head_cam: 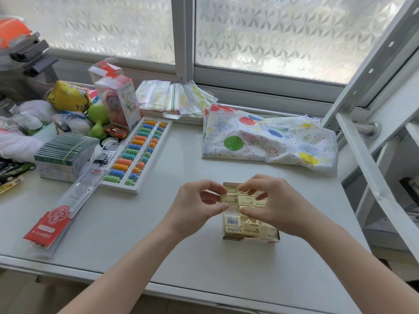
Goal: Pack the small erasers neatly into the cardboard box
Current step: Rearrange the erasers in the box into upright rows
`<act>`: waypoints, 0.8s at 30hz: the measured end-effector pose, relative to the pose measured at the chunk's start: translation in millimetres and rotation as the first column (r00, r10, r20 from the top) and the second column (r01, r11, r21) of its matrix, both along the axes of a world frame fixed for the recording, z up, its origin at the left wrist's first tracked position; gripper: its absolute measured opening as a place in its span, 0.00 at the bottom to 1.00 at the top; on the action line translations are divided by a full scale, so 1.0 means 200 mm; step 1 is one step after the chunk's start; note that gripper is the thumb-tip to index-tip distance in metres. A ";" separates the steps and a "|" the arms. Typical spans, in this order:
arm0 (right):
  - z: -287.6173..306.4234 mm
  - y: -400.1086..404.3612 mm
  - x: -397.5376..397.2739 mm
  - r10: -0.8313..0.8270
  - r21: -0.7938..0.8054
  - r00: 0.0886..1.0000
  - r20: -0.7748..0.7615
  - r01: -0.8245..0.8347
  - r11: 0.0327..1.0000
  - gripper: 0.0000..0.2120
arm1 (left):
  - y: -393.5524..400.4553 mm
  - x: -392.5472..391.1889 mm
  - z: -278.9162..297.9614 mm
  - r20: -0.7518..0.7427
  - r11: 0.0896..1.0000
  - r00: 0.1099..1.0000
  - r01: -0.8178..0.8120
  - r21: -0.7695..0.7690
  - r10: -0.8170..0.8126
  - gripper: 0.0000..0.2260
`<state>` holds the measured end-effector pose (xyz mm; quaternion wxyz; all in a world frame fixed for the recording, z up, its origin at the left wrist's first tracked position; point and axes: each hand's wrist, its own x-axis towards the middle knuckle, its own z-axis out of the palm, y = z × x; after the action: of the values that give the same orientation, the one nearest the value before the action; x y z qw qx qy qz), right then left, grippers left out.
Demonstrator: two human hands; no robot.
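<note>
Erasers point(248, 225): small cream blocks in printed paper sleeves, most of them already inside the cardboard box point(250, 239); the near rows lie unevenly, some tilted.
Box location: on the white table point(140, 241), near its front edge, right of centre, directly below both hands.
Left hand point(199, 203): fingers and thumb curled, pinching the left end of a row of erasers point(229, 198) held just above the far half of the box.
Right hand point(272, 200): fingers curled over the right end of the same row, thumb underneath; it hides part of the box interior.
Handling, erasers: judged light, slightly soft and grippy, not fragile. A row held only by its ends will likely buckle in the middle unless end pressure is kept inward.
Grip point: short end faces of the row; single pieces by their long sides.
Handling, box: thin card, light, likely to slide or flex if pushed sideways; press down, not across.
Obstruction: tilted erasers in the near half may block a flat fit; level them first.
Surroundings: abacus point(137, 152) and packaged rulers point(65, 205) to the left, balloon-print bag point(267, 137) behind, all well apart from the box. None blocks the hands.
</note>
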<state>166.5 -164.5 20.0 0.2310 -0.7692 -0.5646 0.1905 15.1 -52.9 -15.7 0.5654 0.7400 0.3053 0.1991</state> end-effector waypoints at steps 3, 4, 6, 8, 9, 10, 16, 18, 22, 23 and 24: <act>-0.01 0.02 -0.04 0.055 0.063 0.998 0.028 -0.057 0.996 0.11 | -0.02 0.02 0.00 0.030 1.000 0.999 0.029 0.002 -0.029 0.09; -0.02 0.03 -0.05 0.064 0.066 0.996 0.054 -0.067 0.996 0.09 | -0.03 0.02 -0.01 0.019 0.998 0.999 0.046 0.051 -0.048 0.09; -0.05 0.04 -0.05 0.069 0.045 0.995 0.073 -0.072 0.996 0.08 | -0.04 0.02 -0.01 -0.037 0.973 0.996 0.090 0.212 -0.084 0.08; -0.08 0.05 -0.05 0.073 0.012 0.994 0.076 -0.074 0.997 0.07 | -0.04 0.01 -0.01 -0.076 0.933 0.992 0.122 0.338 -0.103 0.08; -0.09 0.05 -0.05 0.074 -0.004 0.994 0.080 -0.074 0.997 0.07 | -0.04 0.01 -0.01 -0.097 0.914 0.990 0.134 0.383 -0.105 0.08; -0.10 0.05 -0.04 0.073 -0.022 0.994 0.085 -0.071 0.997 0.08 | -0.05 0.01 0.00 -0.129 0.892 0.987 0.146 0.427 -0.100 0.09; -0.10 0.08 -0.04 0.073 -0.136 0.989 0.132 -0.055 0.989 0.10 | -0.05 0.02 0.01 -0.262 0.808 0.963 0.204 0.552 -0.064 0.08; -0.10 0.09 -0.04 0.060 -0.145 0.989 0.133 -0.041 0.989 0.09 | -0.05 0.03 0.00 -0.291 0.785 0.955 0.219 0.579 -0.052 0.07; -0.11 0.10 -0.03 0.009 -0.130 0.996 0.093 0.003 0.992 0.05 | -0.07 0.06 0.00 -0.329 0.748 0.944 0.243 0.617 -0.036 0.09; -0.12 0.10 -0.03 0.004 -0.120 0.996 0.087 0.007 0.993 0.04 | -0.08 0.07 0.00 -0.341 0.732 0.939 0.255 0.631 -0.034 0.10; -0.13 0.10 -0.02 0.006 -0.111 0.996 0.085 0.003 0.994 0.04 | -0.08 0.07 0.00 -0.351 0.717 0.936 0.264 0.645 -0.029 0.10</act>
<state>161.9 -144.6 -5.4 0.1636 -0.7877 -0.5631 0.1888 29.6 -68.8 -16.3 0.2110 0.9395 0.2366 0.1300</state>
